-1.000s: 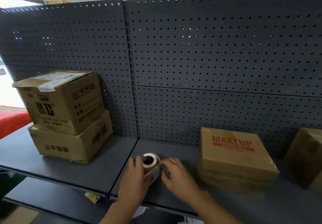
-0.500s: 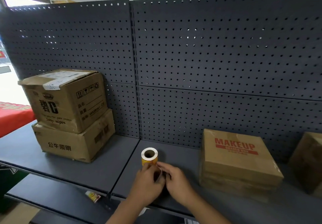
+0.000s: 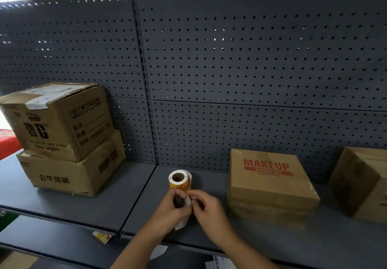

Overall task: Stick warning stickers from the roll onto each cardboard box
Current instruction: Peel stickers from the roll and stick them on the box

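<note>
A small sticker roll (image 3: 179,180) with a white core and orange stickers stands on end on the dark shelf (image 3: 129,201). Just in front of it my left hand (image 3: 170,210) and my right hand (image 3: 207,208) meet, both pinching the white backing strip (image 3: 182,222) that trails from the roll. A box printed MAKEUP (image 3: 270,182) sits to the right, and another plain box (image 3: 362,182) lies at the far right. Two stacked boxes, upper (image 3: 58,118) and lower (image 3: 69,174), stand at the left.
A dark pegboard wall (image 3: 230,69) backs the shelf. A lower shelf (image 3: 52,241) carries a loose orange sticker scrap (image 3: 102,237) and bits of white paper (image 3: 159,251). Something red (image 3: 8,143) lies beyond the shelf's left end.
Both hands have drawn back from the roll toward me and come together on the strip. The roll, tilted under my fingers a second ago, now stands by itself.
</note>
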A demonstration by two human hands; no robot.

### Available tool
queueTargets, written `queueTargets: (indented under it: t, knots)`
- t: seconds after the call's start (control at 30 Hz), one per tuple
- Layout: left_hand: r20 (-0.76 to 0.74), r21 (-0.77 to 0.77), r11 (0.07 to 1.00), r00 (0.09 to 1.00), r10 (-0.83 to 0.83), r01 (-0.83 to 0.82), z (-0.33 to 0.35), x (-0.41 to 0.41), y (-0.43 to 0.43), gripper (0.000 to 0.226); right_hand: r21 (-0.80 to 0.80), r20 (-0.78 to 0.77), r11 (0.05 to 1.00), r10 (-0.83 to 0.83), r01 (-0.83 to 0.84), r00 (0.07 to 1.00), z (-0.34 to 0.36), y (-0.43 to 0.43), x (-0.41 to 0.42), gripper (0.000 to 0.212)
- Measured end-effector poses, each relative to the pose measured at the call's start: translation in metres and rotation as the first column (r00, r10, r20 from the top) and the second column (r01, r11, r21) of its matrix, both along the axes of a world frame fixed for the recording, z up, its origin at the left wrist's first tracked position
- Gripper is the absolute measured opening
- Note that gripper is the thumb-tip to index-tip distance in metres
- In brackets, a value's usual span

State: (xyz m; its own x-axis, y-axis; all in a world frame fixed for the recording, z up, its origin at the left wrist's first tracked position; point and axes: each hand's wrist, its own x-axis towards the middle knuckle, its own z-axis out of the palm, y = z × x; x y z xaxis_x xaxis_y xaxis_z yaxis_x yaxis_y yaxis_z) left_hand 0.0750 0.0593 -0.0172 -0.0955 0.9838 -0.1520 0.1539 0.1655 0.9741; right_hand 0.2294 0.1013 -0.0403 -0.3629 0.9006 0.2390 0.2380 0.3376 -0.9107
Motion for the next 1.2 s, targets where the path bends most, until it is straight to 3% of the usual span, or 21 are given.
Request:
queueTargets:
  t: [0.13,0.33,0.5,0.9,1.07,1.2]
  knots:
    - [0.015,-0.007,0.995,0.994,0.104,-0.104,0.008,0.013,-0.016,0.012,-0.060,-0.072,0.998,-0.025,0.021,0.997,-0.001,0.002,-0.006,0.032]
    - [0.104,0.061,0.967,0.965,0.242,-0.249,0.017,0.025,-0.024,0.018,-0.002,-0.064,0.997,-0.081,0.081,0.995,-0.001,0.001,-0.015,0.048]
    - [0.171,-0.069,0.934,0.918,0.357,-0.350,0.011,0.015,-0.021,0.020,-0.018,-0.045,0.994,-0.111,0.110,0.993,-0.005,0.004,-0.015,0.022]
    - [0.259,-0.045,0.981,0.947,0.192,-0.187,0.015,0.015,-0.013,0.056,0.056,0.022,0.997,-0.054,0.053,0.998,-0.003,0.007,-0.015,0.022]
    - [0.213,-0.006,0.956,0.934,0.288,-0.294,0.009,0.018,-0.013,0.022,0.172,0.167,0.982,-0.106,0.077,0.980,-0.005,0.009,-0.015,0.016]
    - [0.197,-0.018,0.945,0.926,0.323,-0.326,0.001,0.015,-0.012,0.016,0.226,0.284,0.973,-0.108,0.043,0.953,-0.005,0.008,-0.013,0.028]
